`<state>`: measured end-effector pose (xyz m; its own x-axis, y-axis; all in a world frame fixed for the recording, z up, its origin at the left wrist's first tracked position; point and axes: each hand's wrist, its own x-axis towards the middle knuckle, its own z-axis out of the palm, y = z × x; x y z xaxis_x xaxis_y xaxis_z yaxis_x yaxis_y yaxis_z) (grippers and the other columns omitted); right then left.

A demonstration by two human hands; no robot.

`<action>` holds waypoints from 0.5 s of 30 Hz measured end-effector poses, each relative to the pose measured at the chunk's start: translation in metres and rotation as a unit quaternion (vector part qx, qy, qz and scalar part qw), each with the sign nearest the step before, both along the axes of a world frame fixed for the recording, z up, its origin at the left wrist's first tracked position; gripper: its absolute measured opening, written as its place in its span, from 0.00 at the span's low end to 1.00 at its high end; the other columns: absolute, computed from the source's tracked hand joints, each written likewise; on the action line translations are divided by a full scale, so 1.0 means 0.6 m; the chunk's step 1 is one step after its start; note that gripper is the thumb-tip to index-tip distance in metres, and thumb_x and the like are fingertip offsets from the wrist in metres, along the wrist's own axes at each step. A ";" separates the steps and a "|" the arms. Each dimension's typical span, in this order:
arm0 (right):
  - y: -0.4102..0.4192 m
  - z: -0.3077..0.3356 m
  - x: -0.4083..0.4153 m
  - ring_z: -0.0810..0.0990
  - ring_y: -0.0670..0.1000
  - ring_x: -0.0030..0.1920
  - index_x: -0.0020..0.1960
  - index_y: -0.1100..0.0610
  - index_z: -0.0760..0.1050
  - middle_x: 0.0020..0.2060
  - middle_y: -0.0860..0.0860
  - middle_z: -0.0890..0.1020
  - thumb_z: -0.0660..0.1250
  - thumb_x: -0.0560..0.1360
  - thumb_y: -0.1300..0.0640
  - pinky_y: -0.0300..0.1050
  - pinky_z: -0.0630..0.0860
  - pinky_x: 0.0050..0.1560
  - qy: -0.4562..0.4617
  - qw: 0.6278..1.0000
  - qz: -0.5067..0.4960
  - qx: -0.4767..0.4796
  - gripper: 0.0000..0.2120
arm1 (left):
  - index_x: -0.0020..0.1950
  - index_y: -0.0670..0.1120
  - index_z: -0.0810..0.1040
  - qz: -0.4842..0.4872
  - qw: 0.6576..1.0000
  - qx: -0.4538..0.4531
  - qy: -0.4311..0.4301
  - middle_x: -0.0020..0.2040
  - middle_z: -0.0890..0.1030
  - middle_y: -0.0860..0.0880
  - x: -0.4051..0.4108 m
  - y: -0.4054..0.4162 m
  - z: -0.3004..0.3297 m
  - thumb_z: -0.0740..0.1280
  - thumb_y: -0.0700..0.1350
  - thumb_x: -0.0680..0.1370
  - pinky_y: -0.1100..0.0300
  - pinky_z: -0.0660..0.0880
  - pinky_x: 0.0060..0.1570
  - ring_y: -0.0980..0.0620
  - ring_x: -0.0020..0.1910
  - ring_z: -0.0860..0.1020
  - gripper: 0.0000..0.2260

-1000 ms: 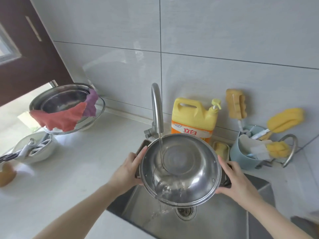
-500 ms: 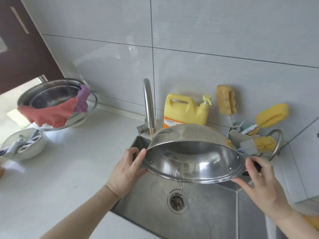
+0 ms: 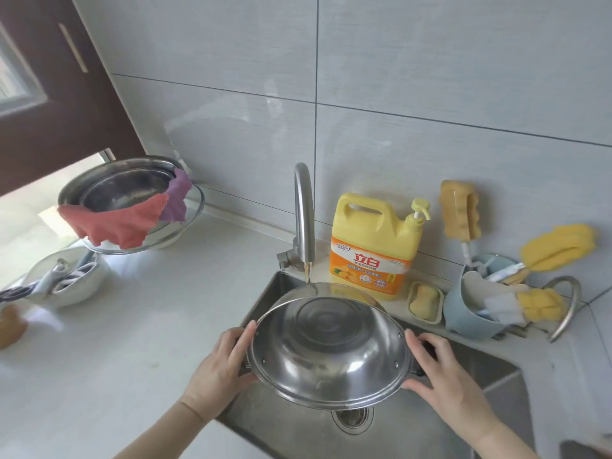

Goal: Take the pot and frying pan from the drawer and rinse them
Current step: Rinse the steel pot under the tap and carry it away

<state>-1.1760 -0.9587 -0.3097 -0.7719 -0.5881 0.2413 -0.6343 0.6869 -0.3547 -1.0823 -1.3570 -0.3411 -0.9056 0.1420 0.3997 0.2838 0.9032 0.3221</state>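
A round stainless steel pot [image 3: 329, 349] hangs over the sink [image 3: 430, 425], tilted so its open mouth faces me. My left hand [image 3: 220, 366] grips its left handle, fingers along the rim. My right hand [image 3: 440, 369] grips the dark right handle. The faucet [image 3: 304, 210] stands behind, and a thin stream of water [image 3: 307, 276] falls from its spout onto the pot's far outer side. No frying pan is in view.
A yellow detergent jug [image 3: 374, 246], a soap dish [image 3: 425, 301] and a blue holder with sponges and brushes [image 3: 477, 306] line the sink's back edge. On the white counter at left stand steel basins with a red cloth [image 3: 116, 223] and a white bowl [image 3: 66, 283].
The pot was upright under the stream holding water, then tipped steeply so the water poured into the sink. Now its mouth faces me, drained, with the stream hitting its far side.
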 end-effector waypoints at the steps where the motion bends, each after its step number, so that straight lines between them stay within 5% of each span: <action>1: -0.013 -0.004 -0.008 0.72 0.46 0.51 0.79 0.44 0.47 0.55 0.52 0.69 0.86 0.52 0.55 0.36 0.73 0.47 0.001 1.000 0.010 -0.002 0.68 | 0.81 0.49 0.47 0.008 1.000 0.001 -0.004 0.56 0.70 0.48 0.002 -0.009 0.000 0.72 0.56 0.69 0.58 0.80 0.35 0.51 0.49 0.72 0.48; 4: -0.048 -0.009 -0.032 0.72 0.45 0.52 0.80 0.43 0.46 0.56 0.51 0.69 0.86 0.54 0.54 0.35 0.74 0.44 -0.004 1.000 0.031 -0.002 0.66 | 0.81 0.51 0.48 0.040 0.998 0.014 -0.037 0.55 0.70 0.48 0.009 -0.034 0.003 0.76 0.58 0.66 0.57 0.80 0.35 0.52 0.47 0.72 0.52; 9: -0.089 -0.007 -0.063 0.72 0.45 0.53 0.80 0.45 0.47 0.56 0.51 0.69 0.85 0.57 0.55 0.38 0.78 0.42 0.011 0.998 0.064 -0.006 0.64 | 0.77 0.47 0.56 0.101 0.992 0.025 -0.065 0.55 0.71 0.49 0.018 -0.068 -0.003 0.59 0.67 0.75 0.59 0.80 0.35 0.56 0.41 0.75 0.38; 15: -0.083 -0.005 -0.078 0.73 0.48 0.55 0.80 0.45 0.47 0.58 0.53 0.69 0.85 0.56 0.57 0.45 0.81 0.45 0.037 0.997 0.072 -0.016 0.65 | 0.80 0.52 0.48 0.078 0.997 0.012 -0.023 0.55 0.70 0.49 0.002 -0.057 0.009 0.77 0.57 0.67 0.60 0.79 0.34 0.54 0.43 0.75 0.52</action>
